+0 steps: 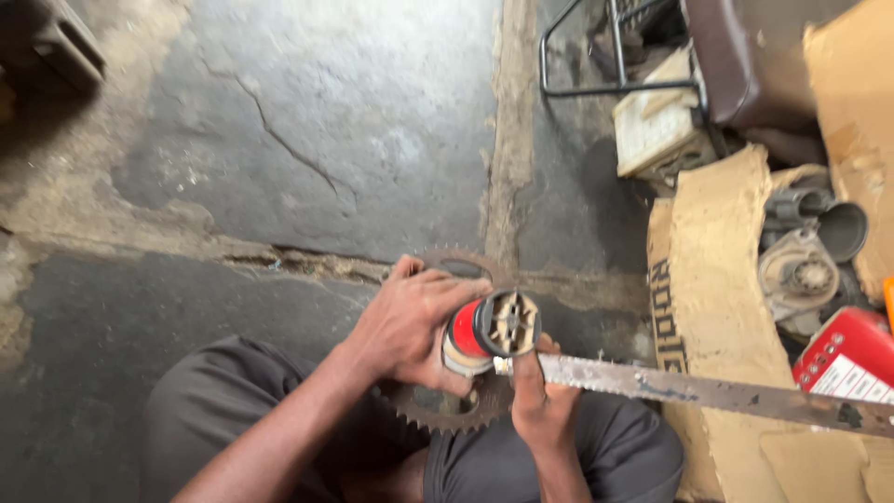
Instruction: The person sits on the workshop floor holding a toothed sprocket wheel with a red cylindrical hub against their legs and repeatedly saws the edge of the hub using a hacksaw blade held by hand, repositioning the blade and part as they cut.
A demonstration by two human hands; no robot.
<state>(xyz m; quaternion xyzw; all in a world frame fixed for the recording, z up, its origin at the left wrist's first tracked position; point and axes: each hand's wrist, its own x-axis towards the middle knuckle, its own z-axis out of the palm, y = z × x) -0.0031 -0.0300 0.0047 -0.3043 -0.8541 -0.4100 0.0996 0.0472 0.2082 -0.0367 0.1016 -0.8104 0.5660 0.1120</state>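
Fingers (438, 289) of left hand (410, 321) clamped round red-bodied cylindrical part (492, 328), slotted end turned upward, steadied over toothed sprocket (445, 405) resting on lap. Right hand (540, 401) closed on toothed saw blade (708, 391), tip set against part's rim, apparently to cut or pry. Torn cardboard box (717, 270) at right, holding metal motor parts (805, 265).
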